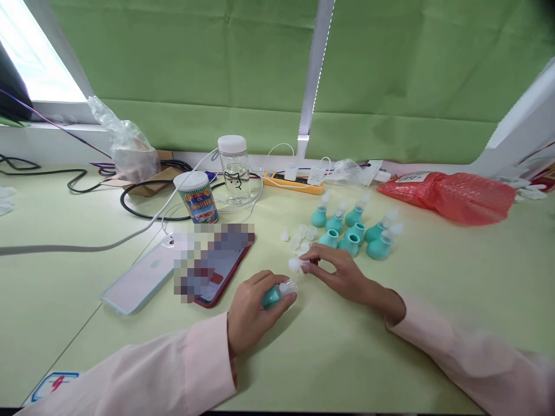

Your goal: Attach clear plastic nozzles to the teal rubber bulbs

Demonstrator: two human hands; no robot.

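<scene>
My left hand (251,315) is closed round a small teal rubber bulb (273,296) with a clear tip (288,286), held low over the table. My right hand (340,271) lies just to its right, with thumb and finger pinched on a small translucent cap (296,264). More loose clear caps (301,236) lie just beyond the right hand. Behind them stand several teal bulbs (353,231), some fitted with clear tips, some without.
Two phones (182,268) lie to the left of my hands. Behind them stand a printed can (197,197) and a clear bottle (234,169) among cables. A yellow power strip (295,182) and a red plastic bag (455,195) lie by the green backdrop.
</scene>
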